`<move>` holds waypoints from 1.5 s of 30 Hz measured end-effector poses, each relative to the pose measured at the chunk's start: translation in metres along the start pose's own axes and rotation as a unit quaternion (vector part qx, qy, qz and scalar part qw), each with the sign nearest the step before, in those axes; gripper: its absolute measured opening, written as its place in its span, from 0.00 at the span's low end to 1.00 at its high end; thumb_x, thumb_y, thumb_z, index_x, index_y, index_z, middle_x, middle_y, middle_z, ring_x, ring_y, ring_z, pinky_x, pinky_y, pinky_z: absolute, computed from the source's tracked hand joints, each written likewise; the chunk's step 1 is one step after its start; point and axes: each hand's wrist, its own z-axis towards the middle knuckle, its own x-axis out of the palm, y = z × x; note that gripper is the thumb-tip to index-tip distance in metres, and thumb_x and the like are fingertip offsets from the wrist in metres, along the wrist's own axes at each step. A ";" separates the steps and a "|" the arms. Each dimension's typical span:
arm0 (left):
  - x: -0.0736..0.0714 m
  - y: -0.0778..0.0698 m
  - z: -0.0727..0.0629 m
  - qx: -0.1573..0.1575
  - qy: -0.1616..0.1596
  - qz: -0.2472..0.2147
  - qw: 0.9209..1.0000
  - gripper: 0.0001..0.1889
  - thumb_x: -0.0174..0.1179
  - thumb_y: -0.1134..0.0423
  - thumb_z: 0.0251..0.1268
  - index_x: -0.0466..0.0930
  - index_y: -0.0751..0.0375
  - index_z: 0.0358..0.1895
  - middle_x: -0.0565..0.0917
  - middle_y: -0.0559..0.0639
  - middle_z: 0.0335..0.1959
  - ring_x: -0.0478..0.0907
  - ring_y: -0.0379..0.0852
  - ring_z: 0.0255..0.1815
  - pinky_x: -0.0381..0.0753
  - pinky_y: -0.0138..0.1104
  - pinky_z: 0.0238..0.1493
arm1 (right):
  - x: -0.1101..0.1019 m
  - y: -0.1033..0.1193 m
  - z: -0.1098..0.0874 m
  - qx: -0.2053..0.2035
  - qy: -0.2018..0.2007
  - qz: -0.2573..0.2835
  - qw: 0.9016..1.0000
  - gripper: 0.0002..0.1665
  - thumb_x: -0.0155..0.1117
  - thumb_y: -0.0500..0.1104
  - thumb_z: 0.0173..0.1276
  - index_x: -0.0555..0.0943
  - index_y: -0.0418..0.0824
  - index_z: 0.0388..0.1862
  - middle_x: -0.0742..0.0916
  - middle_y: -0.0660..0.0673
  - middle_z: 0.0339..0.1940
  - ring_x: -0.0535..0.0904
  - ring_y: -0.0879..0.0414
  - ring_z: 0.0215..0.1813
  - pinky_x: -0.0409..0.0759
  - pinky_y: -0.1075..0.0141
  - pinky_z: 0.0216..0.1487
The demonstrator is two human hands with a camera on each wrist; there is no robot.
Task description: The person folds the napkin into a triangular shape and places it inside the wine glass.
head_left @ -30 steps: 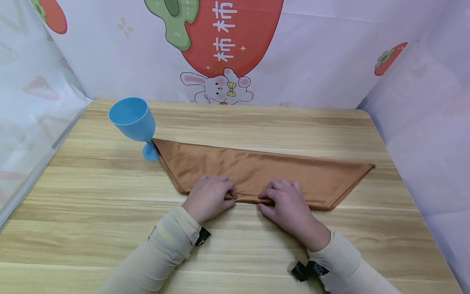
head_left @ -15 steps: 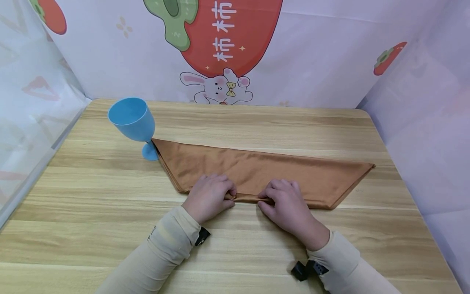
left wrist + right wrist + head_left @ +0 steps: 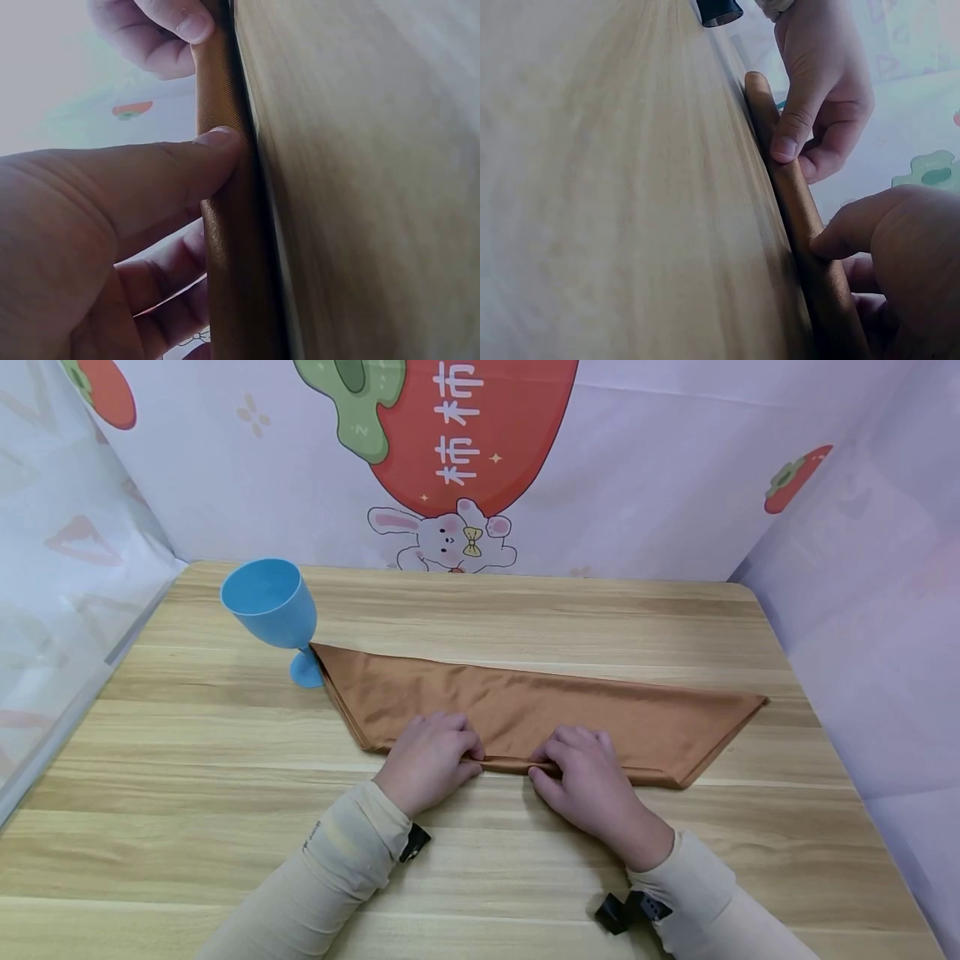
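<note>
A folded brown satin cloth napkin lies across the middle of the table, wide at the far side and narrower along its near edge. That near edge is rolled into a thin tube, seen close up as a rounded roll in the left wrist view. My left hand pinches the roll left of its middle, thumb in front and fingers over the top. A short way to the right, my right hand pinches the same roll in the same manner. In the right wrist view both thumbs press the roll from the near side.
A blue plastic goblet stands at the left, its foot right at the napkin's far left corner. The wood-grain table is bordered at the back and sides by printed white cloth. Black wrist cameras sit on both sleeves.
Both hands stay almost in place on the roll. The napkin's near edge has rolled up very slightly between them; the goblet has not moved.
</note>
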 end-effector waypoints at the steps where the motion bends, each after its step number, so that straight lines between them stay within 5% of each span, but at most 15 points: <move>1: 0.000 0.000 0.000 0.000 0.000 0.001 1.000 0.06 0.74 0.54 0.57 0.85 0.44 0.30 0.79 0.38 0.32 0.76 0.44 0.38 0.71 0.41 0.39 | 0.000 0.000 0.000 0.002 0.001 0.000 1.000 0.04 0.74 0.44 0.60 0.86 0.48 0.31 0.80 0.56 0.31 0.75 0.55 0.38 0.64 0.55 0.43; 11: -0.002 0.000 -0.001 0.004 0.007 0.010 1.000 0.06 0.71 0.53 0.61 0.82 0.43 0.31 0.84 0.36 0.33 0.79 0.43 0.37 0.71 0.42 0.39 | 0.000 0.001 0.000 0.009 0.006 0.000 1.000 0.10 0.73 0.45 0.61 0.80 0.49 0.38 0.79 0.56 0.31 0.72 0.56 0.35 0.62 0.58 0.42; 20: -0.002 0.002 -0.001 0.014 -0.001 -0.007 1.000 0.08 0.70 0.53 0.61 0.80 0.44 0.30 0.84 0.36 0.29 0.80 0.40 0.30 0.74 0.41 0.36 | 0.000 0.000 0.000 -0.008 -0.019 -0.009 1.000 0.07 0.76 0.46 0.58 0.84 0.51 0.31 0.80 0.56 0.32 0.75 0.54 0.37 0.63 0.57 0.42; 34: -0.001 -0.002 0.001 -0.026 0.061 -0.052 0.996 0.09 0.67 0.52 0.66 0.76 0.44 0.32 0.79 0.37 0.28 0.75 0.38 0.28 0.73 0.37 0.27 | -0.004 0.000 0.000 -0.003 0.000 -0.024 1.000 0.10 0.78 0.47 0.53 0.82 0.50 0.27 0.80 0.57 0.28 0.76 0.56 0.34 0.63 0.58 0.41; 45: 0.002 -0.003 -0.001 -0.027 0.050 -0.038 0.998 0.08 0.67 0.51 0.65 0.78 0.44 0.33 0.79 0.38 0.32 0.77 0.40 0.31 0.75 0.39 0.28 | -0.004 0.001 0.000 0.008 0.014 -0.021 1.000 0.10 0.77 0.47 0.52 0.81 0.50 0.26 0.80 0.57 0.28 0.77 0.56 0.35 0.65 0.58 0.41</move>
